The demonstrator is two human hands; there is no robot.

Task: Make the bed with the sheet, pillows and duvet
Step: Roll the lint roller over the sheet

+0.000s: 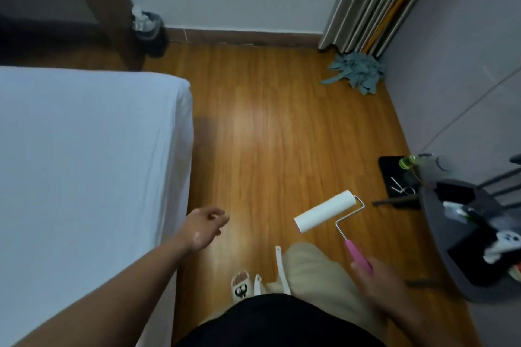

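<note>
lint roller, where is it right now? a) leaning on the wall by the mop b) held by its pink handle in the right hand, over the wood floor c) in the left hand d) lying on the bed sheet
b: the right hand grips the pink handle of the lint roller above the wood floor, while the left hand is empty beside the bed sheet.

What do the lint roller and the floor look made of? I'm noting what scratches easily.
Lint roller: white, matte drum, probably paper sheets; thin shiny wire frame, likely metal; pink handle held in the right hand, probably plastic. Floor: orange-brown planks with grain lines and a glossy glare patch, so wood or wood-look laminate; I cannot tell which.
</note>
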